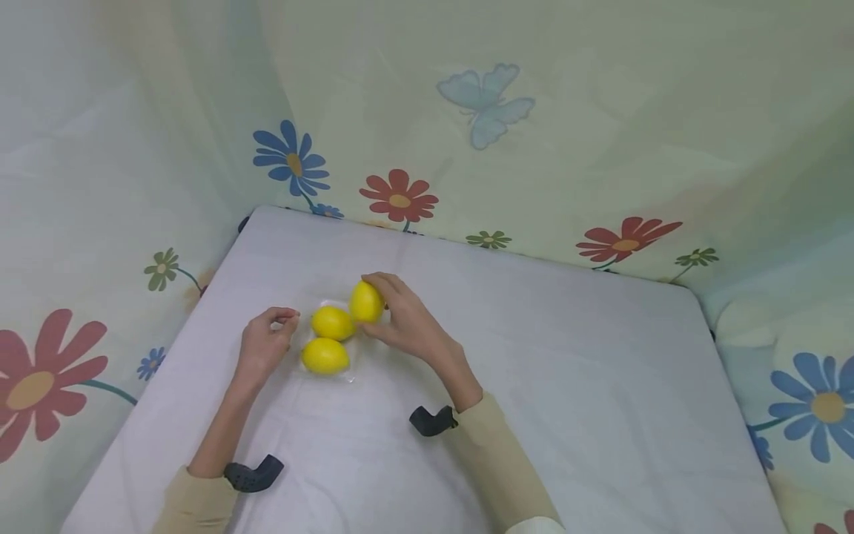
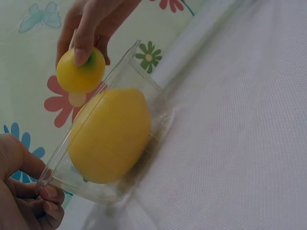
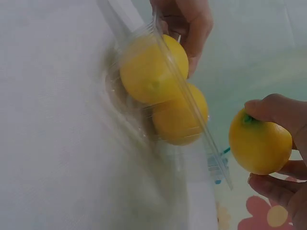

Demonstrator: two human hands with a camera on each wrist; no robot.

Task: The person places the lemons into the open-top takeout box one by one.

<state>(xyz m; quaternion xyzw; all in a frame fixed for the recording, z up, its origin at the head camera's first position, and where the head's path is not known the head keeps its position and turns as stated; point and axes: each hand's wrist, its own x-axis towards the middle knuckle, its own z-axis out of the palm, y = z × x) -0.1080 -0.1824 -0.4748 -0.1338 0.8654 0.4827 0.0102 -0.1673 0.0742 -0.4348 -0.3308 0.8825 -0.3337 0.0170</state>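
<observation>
A clear plastic box [image 2: 163,112] stands on the white-covered table with two yellow lemons in it, a farther lemon [image 1: 332,323] and a nearer lemon [image 1: 325,357]. My left hand [image 1: 265,345] pinches the box's rim at its left side between thumb and fingers. Thumb and fingertips of my right hand [image 1: 416,319] grip a third lemon [image 1: 366,301] at the box's far right corner. In the right wrist view this held lemon [image 3: 260,142] is up off the table, just outside the rim, its green-tinted end under the thumb.
The white tablecloth [image 1: 567,386] stretches to the right and toward me. Curtains printed with flowers and a butterfly [image 1: 487,104] hang behind the table and at both sides. A black wrist device [image 1: 255,473] sits at the left cuff, another black device [image 1: 432,421] at the right.
</observation>
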